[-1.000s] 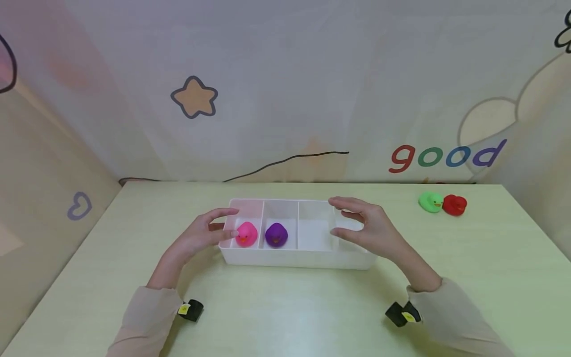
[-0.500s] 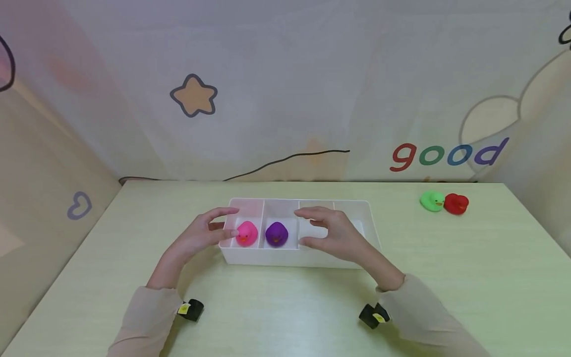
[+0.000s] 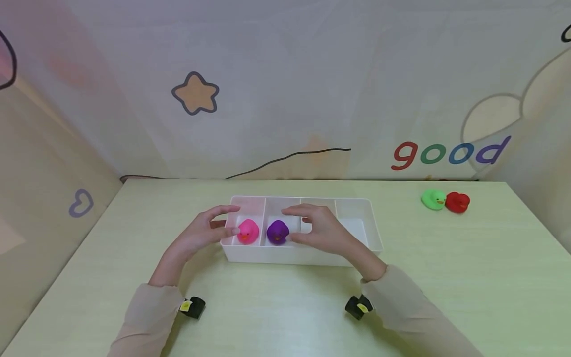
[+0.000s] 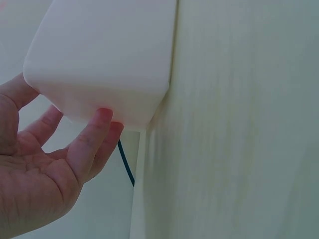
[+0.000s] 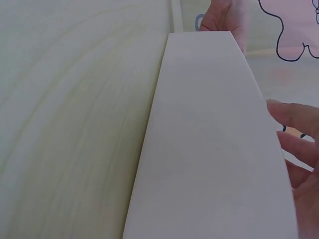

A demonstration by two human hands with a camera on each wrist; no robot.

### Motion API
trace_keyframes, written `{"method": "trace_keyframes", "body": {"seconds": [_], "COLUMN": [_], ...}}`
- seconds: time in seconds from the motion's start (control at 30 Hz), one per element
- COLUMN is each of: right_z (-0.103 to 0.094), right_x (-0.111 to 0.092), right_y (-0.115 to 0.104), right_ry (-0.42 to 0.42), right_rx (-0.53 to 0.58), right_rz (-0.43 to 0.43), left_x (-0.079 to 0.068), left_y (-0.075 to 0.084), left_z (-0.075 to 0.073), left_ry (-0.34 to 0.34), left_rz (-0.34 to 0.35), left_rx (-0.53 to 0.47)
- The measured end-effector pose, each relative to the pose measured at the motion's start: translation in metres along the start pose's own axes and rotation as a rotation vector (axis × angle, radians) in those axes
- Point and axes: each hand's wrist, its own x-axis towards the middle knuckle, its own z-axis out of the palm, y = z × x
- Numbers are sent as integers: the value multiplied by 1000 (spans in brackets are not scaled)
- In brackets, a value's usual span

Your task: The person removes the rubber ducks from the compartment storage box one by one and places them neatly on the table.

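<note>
A white divided box (image 3: 285, 255) stands on the table, with a row of compartments. My left hand (image 3: 202, 232) holds its left end; in the left wrist view, the left hand's fingers (image 4: 89, 142) press on the end wall. A pink rubber duck (image 3: 250, 231) sits in the leftmost compartment, close to the left thumb. Beside it, in the second compartment, is a purple rubber duck (image 3: 277, 233). My right hand (image 3: 323, 230) hovers over the box with thumb and fingers spread, the thumb tip at the purple duck's right side; whether it touches is unclear.
A green rubber duck (image 3: 432, 200) and a red rubber duck (image 3: 457, 202) lie side by side at the table's back right. A printed cloth (image 3: 285, 89) hangs behind the table (image 3: 276, 307). The box's rightmost compartment (image 3: 354, 225) shows bare.
My right hand has moved left from the box's right end to the purple duck. The left hand keeps its place on the box, and the ducks have not moved.
</note>
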Motion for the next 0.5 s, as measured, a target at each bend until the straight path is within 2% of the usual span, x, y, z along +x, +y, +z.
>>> {"method": "trace_keyframes", "body": {"seconds": [0.3,0.5], "right_z": [7,12], "right_x": [8,18], "right_y": [0,-2], "right_ry": [-20,-54], "right_rx": [-54,-130], "right_rz": [5,33], "left_x": [0,-1], "left_y": [-1,0], "left_z": [0,-1], "left_ry": [-17,-9], "left_rz": [18,11], "left_rx": [-14,-8]}}
